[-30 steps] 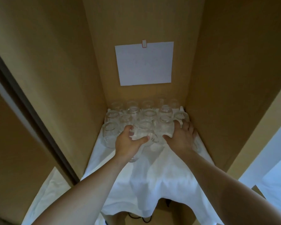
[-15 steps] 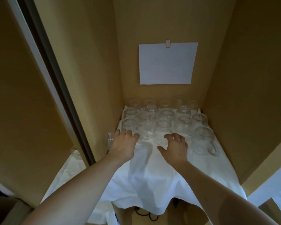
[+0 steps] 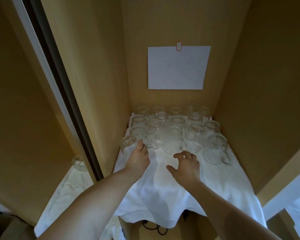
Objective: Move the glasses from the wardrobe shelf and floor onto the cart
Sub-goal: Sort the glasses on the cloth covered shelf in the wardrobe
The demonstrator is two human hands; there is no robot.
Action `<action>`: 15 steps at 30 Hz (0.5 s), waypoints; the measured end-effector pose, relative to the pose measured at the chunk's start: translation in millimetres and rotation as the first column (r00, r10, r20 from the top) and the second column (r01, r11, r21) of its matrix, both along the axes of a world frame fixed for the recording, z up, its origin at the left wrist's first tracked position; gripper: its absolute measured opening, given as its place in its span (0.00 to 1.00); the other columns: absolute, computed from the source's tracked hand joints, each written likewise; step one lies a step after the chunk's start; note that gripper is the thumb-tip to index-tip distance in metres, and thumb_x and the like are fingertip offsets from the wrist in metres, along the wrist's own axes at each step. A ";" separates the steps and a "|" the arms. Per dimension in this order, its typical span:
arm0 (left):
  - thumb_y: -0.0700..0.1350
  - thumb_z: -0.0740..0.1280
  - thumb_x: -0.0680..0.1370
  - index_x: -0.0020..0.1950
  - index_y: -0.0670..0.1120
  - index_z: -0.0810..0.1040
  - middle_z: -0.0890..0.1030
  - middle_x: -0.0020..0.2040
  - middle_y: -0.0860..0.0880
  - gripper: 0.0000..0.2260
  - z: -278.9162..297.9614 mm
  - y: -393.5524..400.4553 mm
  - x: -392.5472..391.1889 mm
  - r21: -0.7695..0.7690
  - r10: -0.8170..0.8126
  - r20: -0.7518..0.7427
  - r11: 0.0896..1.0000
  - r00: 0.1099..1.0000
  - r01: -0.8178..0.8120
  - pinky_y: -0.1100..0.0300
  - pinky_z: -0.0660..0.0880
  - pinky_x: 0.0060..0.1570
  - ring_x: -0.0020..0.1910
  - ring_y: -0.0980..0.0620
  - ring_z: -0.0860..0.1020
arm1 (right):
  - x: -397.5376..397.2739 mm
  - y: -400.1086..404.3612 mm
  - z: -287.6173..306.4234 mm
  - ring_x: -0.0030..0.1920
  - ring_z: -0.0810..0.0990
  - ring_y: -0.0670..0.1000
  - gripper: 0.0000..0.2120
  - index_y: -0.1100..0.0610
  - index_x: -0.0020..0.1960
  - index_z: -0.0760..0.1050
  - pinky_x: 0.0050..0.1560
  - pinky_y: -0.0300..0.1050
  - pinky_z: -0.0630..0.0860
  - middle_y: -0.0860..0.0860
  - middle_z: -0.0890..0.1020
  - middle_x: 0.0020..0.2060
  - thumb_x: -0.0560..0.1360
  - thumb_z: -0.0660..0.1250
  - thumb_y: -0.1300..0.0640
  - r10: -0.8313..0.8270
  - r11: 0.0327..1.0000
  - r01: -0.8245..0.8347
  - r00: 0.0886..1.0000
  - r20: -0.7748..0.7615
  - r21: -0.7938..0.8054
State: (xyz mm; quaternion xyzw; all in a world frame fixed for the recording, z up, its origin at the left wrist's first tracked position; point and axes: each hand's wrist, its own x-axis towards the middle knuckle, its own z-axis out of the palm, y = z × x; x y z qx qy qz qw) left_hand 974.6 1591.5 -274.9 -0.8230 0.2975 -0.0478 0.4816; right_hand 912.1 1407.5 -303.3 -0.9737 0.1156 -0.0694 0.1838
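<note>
Both arms reach into the wardrobe, over the white cloth (image 3: 163, 196) that covers the shelf and hangs off its front edge. The left hand (image 3: 139, 157) is at the near-left glass (image 3: 129, 144), against the left wall; its fingers (image 3: 141, 144) touch that glass's right side, but whether they curl round it I cannot tell from here. The right hand (image 3: 186, 164) hovers palm-down above the cloth, fingers spread and loosely bent, holding nothing, just short of the front middle glass (image 3: 172, 142). The glasses (image 3: 177, 121) crowd the back half of the shelf in rough rows, all clear, several with handles. One large mug (image 3: 215, 149) stands alone at the front right, handle toward the camera. In the next compartment, left of the dark door rail (image 3: 68, 94), a lone glass (image 3: 78, 163) sits on another white cloth. A sheet of paper (image 3: 178, 67) hangs on the back wall under a small red clip.
</note>
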 end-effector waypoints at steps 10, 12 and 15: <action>0.49 0.74 0.71 0.80 0.51 0.51 0.46 0.79 0.40 0.44 23.5 24.0 9.4 -0.562 0.151 -0.138 0.802 0.979 -0.203 0.28 0.54 0.69 0.79 0.37 0.47 | 2.0 6.6 -0.4 0.73 0.64 0.54 0.27 0.47 0.70 0.73 0.71 0.51 0.63 0.49 0.70 0.71 0.75 0.69 0.37 0.009 0.999 -0.009 1.000 -0.011 0.036; 0.51 0.78 0.68 0.80 0.49 0.49 0.44 0.78 0.38 0.50 25.7 30.4 13.1 -0.698 0.138 -0.177 0.680 0.974 -0.224 0.35 0.59 0.72 0.78 0.35 0.49 | 5.0 10.9 1.0 0.73 0.64 0.54 0.27 0.47 0.70 0.73 0.71 0.50 0.63 0.49 0.70 0.71 0.75 0.69 0.37 0.016 0.999 -0.016 1.000 -0.003 0.040; 0.54 0.82 0.65 0.80 0.43 0.49 0.45 0.79 0.37 0.57 27.0 36.0 19.4 -0.815 0.108 -0.285 0.497 0.952 -0.300 0.47 0.58 0.77 0.79 0.37 0.48 | 9.4 16.1 2.1 0.73 0.64 0.54 0.27 0.46 0.70 0.73 0.70 0.49 0.64 0.49 0.70 0.71 0.75 0.69 0.37 0.026 0.999 -0.026 1.000 -0.004 0.043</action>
